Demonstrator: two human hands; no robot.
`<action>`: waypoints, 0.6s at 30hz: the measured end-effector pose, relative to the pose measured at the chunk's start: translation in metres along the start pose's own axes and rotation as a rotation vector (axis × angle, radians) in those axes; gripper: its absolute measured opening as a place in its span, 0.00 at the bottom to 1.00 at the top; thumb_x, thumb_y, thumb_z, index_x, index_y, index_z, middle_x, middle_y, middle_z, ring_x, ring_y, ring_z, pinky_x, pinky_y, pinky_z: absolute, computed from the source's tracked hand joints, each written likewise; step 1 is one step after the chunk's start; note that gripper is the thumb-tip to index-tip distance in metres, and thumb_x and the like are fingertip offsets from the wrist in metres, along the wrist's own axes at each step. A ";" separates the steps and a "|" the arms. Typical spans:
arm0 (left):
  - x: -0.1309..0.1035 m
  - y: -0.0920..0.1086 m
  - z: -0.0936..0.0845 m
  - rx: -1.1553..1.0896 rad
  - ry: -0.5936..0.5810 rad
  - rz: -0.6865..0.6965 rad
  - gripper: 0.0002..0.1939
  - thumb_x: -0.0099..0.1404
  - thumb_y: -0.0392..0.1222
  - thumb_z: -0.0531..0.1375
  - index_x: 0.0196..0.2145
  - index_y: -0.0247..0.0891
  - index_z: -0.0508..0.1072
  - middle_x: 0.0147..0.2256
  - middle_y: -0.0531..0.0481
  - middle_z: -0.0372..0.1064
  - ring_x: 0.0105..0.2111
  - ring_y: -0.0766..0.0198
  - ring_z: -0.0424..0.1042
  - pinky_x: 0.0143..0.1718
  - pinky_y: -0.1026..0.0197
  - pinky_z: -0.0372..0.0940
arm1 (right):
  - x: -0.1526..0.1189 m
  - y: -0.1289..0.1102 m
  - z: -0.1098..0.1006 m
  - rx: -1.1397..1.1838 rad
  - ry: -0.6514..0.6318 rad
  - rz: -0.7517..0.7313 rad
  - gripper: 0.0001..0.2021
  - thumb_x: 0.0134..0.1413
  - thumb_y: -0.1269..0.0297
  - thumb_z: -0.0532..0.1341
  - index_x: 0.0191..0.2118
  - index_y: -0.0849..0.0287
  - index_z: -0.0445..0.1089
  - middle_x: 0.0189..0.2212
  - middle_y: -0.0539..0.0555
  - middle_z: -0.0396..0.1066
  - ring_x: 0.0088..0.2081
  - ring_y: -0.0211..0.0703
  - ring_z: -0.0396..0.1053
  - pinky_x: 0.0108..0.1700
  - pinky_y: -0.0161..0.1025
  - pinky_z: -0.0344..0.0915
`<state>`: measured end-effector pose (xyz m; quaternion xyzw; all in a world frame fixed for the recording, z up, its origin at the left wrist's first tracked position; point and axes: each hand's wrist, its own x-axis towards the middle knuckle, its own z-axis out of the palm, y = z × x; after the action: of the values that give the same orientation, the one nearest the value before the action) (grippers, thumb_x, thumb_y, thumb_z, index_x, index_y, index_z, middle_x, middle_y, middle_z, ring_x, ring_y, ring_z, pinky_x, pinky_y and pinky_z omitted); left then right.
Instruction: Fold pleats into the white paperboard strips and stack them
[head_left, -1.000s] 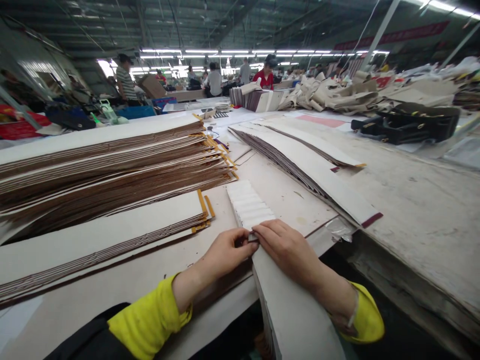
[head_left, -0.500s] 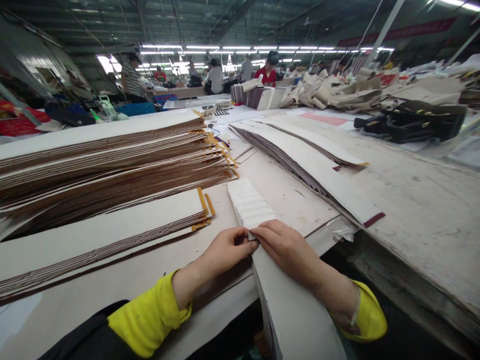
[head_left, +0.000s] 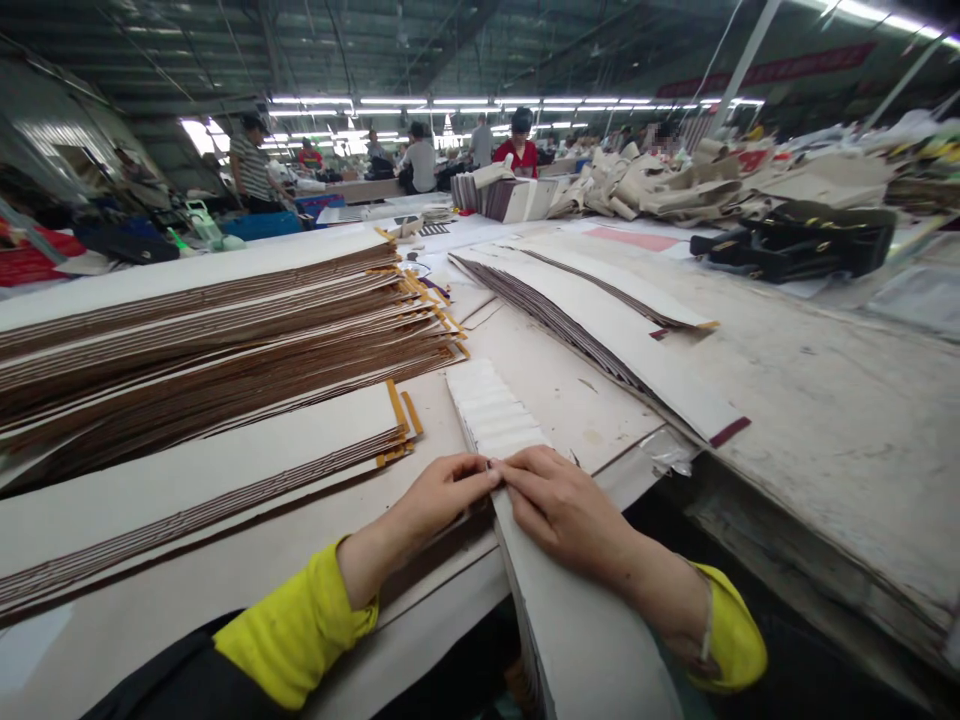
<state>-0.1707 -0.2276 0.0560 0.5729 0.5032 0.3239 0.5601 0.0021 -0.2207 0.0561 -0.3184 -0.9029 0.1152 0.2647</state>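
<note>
12 o'clock: person in red [head_left: 517, 156] | 1 o'clock: beige heap [head_left: 646, 187] | 2 o'clock: black bag [head_left: 814, 240] | 10 o'clock: blue bin [head_left: 262, 225], person in stripes [head_left: 250, 166]

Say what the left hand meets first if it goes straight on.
Likely the right hand: the left hand points rightward at it, by the edge of the pale strip. Depth leaves any gap unclear.

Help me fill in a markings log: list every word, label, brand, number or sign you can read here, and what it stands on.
No text can be read anywhere in this view.
Red banner, far background, upper right: any lettering is too small and blurred to read.
Pale strip under the right hand: no writing visible.
</note>
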 end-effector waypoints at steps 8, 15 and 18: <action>0.004 -0.005 0.002 0.009 0.043 0.043 0.15 0.58 0.50 0.56 0.30 0.33 0.71 0.27 0.53 0.66 0.29 0.67 0.62 0.34 0.65 0.57 | -0.010 0.016 0.009 0.148 0.212 0.229 0.28 0.51 0.63 0.58 0.57 0.59 0.51 0.52 0.60 0.59 0.54 0.47 0.56 0.55 0.50 0.55; 0.000 0.007 -0.002 0.201 0.044 0.122 0.14 0.60 0.48 0.53 0.30 0.35 0.70 0.26 0.53 0.66 0.29 0.66 0.63 0.33 0.65 0.58 | -0.018 0.015 0.010 0.190 0.313 0.339 0.33 0.49 0.59 0.60 0.58 0.57 0.47 0.44 0.58 0.64 0.47 0.48 0.62 0.49 0.52 0.61; 0.001 0.016 -0.002 0.416 0.065 0.183 0.13 0.60 0.48 0.53 0.29 0.36 0.71 0.27 0.52 0.67 0.29 0.65 0.64 0.32 0.64 0.58 | -0.018 0.012 0.008 0.162 0.352 0.255 0.31 0.50 0.64 0.59 0.59 0.56 0.47 0.42 0.57 0.63 0.46 0.47 0.62 0.49 0.51 0.61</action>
<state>-0.1691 -0.2242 0.0716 0.7086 0.5230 0.2808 0.3815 0.0151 -0.2232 0.0381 -0.4229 -0.7832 0.1624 0.4259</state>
